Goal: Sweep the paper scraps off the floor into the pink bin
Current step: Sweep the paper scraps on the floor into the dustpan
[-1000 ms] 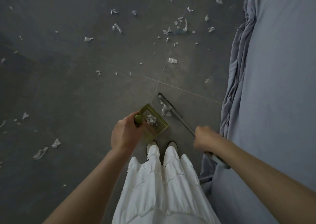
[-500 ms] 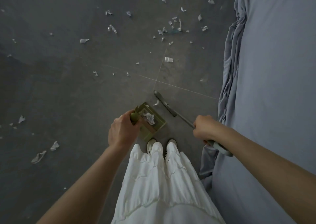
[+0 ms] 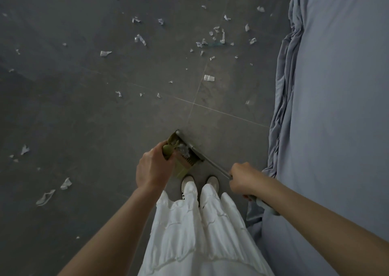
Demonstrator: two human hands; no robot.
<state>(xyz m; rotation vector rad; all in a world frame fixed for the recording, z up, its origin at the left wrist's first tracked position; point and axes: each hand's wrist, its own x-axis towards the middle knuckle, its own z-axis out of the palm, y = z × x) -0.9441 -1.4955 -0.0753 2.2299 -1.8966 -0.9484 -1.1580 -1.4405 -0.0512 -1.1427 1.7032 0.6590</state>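
With our left hand (image 3: 152, 170) gripping the olive dustpan (image 3: 182, 158) flat on the floor (image 3: 84, 117) and our right hand (image 3: 242, 177) clasping the broom handle (image 3: 214, 165), we should draw short strokes inward; most paper scraps (image 3: 210, 37) lie well ahead, pink bin unseen

Dim and flat overall, cool grey-blue in cast. Soft, diffuse light with no visible source and no glare. Darker across the left part of the floor (image 3: 63, 111), brighter on the bed sheet (image 3: 336, 107) at right. Only faint shadow under the dustpan (image 3: 185, 166). Strong wide-angle bending toward the edges, forearms stretched in the lower corners. Slightly soft and noisy throughout; paper scraps (image 3: 140, 39) in the far corners smeared.
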